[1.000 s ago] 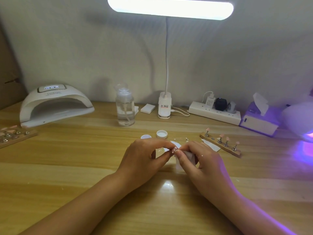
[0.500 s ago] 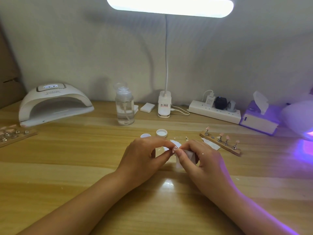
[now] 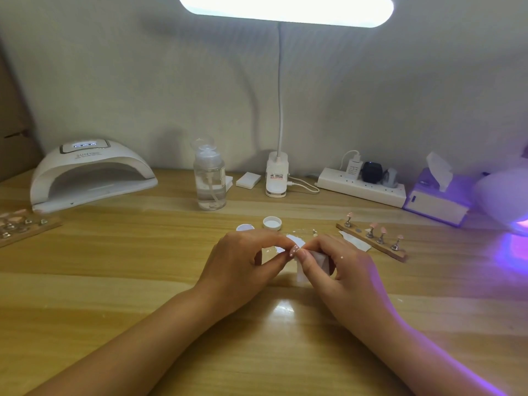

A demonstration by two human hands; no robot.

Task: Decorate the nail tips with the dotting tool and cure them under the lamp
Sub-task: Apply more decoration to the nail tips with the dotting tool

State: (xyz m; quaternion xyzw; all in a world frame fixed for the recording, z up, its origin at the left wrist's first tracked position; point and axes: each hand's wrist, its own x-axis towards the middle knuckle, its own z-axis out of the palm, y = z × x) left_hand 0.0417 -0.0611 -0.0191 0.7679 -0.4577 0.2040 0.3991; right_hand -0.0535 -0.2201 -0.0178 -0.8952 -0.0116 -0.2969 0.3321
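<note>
The left hand [image 3: 243,262] is pinching a small pink nail tip [image 3: 294,250], dotted in white, between thumb and forefinger, with the other fingers curled underneath. The right hand [image 3: 345,270] is gripping a folded white wipe [image 3: 315,260] in its curled fingers, with the thumb lying right beside the nail tip. The wipe appears to be touching the tip, but the contact point is hidden. Both hands are meeting low over the middle of the desk [image 3: 114,281]. Just behind them, a small white pot [image 3: 272,223] is standing open, and a second pot [image 3: 245,227] is showing partly above the left hand. To the right, a wooden holder strip [image 3: 371,244] is carrying four pink tips on metal stands. Farther back, a clear pump bottle [image 3: 209,181], the base of a desk light [image 3: 275,178] and a power strip [image 3: 361,187] are lining the wall. A white curing lamp [image 3: 88,172] is sitting at the far left with its opening facing the desk. At the right edge, a second lamp [image 3: 505,198] is casting violet light beside a tissue box [image 3: 437,202].
</note>
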